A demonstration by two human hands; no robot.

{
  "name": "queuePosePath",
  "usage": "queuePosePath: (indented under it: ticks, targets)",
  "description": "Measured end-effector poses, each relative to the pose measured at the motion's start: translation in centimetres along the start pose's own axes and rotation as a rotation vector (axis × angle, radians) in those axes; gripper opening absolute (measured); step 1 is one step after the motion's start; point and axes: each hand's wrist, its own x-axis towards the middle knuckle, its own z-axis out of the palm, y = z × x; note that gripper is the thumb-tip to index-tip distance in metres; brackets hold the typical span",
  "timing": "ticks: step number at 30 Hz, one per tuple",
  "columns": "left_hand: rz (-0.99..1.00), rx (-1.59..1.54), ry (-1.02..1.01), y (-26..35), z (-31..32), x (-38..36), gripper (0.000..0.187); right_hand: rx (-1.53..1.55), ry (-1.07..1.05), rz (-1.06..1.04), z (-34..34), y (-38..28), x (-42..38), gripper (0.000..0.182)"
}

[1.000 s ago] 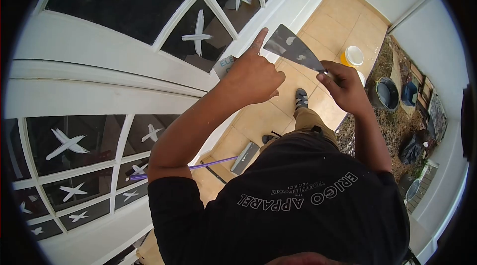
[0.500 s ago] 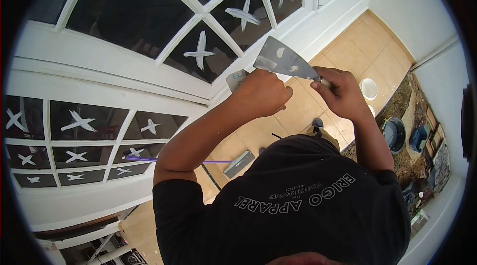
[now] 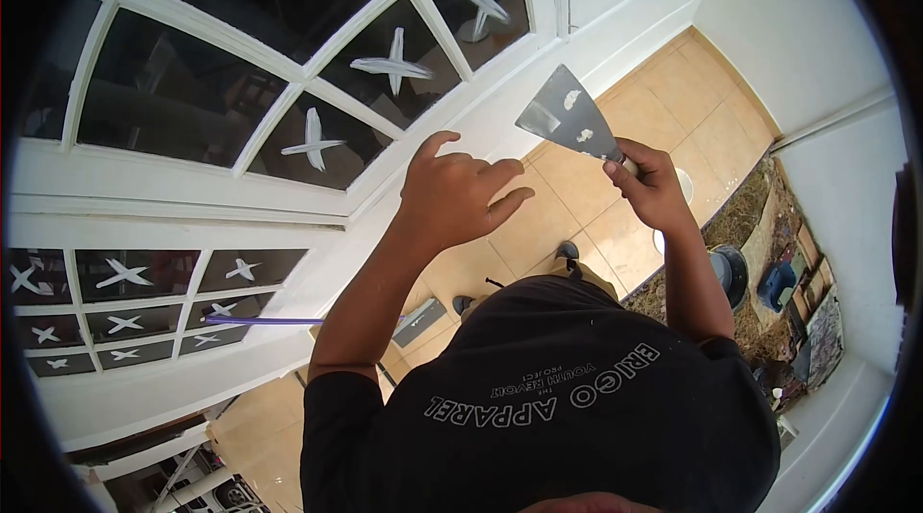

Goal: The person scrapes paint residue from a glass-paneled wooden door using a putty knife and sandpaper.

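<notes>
My right hand grips the handle of a putty knife. Its wide grey blade carries pale dried patches and points up and left, clear of the wall. My left hand is raised in front of the white window wall, back towards me, with fingers apart and partly bent. Nothing shows in it, though its palm is hidden. Closest to that hand is a dark glass pane marked with a white painted cross, set in a white window frame.
More cross-marked panes lie at lower left. A purple pole and a grey box-like object are near the wall. A white bucket is partly behind my right hand. Basins and debris lie on the ground at right.
My left hand has opened from a fist and shifted left; the printed grey piece seen beside it is out of sight. The putty knife stays in my right hand. The view has shifted.
</notes>
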Motion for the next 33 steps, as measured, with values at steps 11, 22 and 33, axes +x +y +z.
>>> queuePosePath:
  ticks: [11,22,33]
  targets:
    - [-0.749,-0.805,0.453,-5.1,-5.2,-4.7,0.036,-0.154,-0.143,-0.119,3.1,-0.9,-0.1,0.028]
    - [-1.283,-1.181,0.690,-13.5,0.9,-30.8,0.070,0.038,0.317,0.084,12.3,-0.5,-3.4,0.028]
    - [-1.337,-1.635,0.585,-12.0,12.3,-31.5,0.070,-0.393,-0.090,0.097,35.8,-6.7,-2.8,0.049]
